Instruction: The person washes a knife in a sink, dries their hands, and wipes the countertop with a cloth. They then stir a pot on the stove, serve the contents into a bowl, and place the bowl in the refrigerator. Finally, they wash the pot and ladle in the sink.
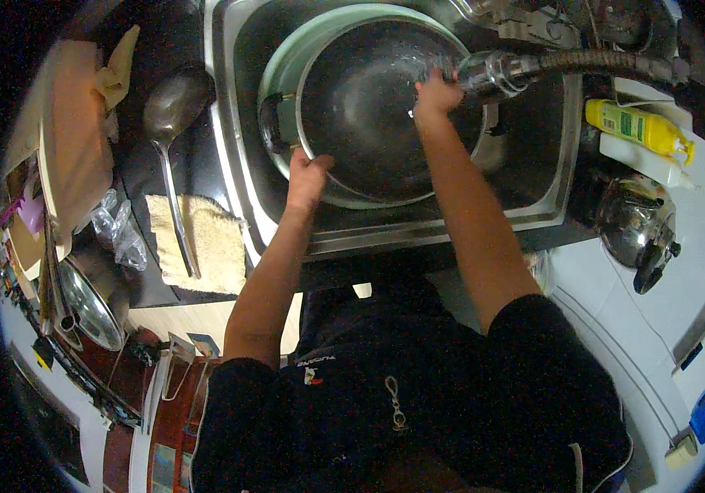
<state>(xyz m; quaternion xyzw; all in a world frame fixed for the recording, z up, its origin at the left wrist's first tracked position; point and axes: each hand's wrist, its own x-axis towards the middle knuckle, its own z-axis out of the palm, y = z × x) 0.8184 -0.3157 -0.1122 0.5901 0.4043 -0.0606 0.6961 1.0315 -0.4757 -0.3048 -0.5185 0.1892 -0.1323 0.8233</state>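
A wide dark wok (369,107) with a pale rim and side handles lies in the sink (562,177), inside a pale green basin (277,70). My left hand (309,177) is closed on the wok's near-left rim, just below its black handle (270,123). Over the wok's right half, my right hand (437,97) reaches in with curled fingers, right beside the metal faucet head (484,74). A greyish patch shows at those fingertips; whether it is water or a scrubber I cannot make out. Wet, shiny streaks mark the wok's inside.
Left of the sink, a large metal ladle (170,115) rests with its handle across a cream cloth (196,242). A crumpled plastic bag (118,230) lies beside it. On the right stand a yellow bottle (636,127) and a shiny kettle (632,218). The faucet's ribbed hose (599,62) arches in from the right.
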